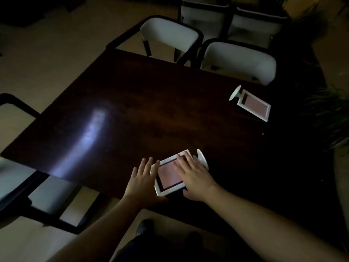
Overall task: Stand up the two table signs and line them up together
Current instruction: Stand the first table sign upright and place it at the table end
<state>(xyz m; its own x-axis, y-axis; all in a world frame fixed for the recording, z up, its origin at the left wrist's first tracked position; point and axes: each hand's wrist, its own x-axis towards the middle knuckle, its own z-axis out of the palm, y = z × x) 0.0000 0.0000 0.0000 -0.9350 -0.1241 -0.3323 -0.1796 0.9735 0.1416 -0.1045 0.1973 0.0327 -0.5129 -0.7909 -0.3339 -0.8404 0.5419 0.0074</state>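
Two white-framed table signs with pink inserts lie flat on the dark wooden table (132,103). The near sign (169,176) is at the table's front edge, its round base pointing right. My right hand (194,174) rests flat on the sign's right part, fingers spread over the frame. My left hand (141,178) touches the sign's left edge with fingers spread. The far sign (253,104) lies near the right back edge, its round base towards the upper left, away from both hands.
White chairs with black frames stand behind the table (170,36) (238,61), and another at the left (11,118). A leafy plant (328,114) is at the right. The room is dim.
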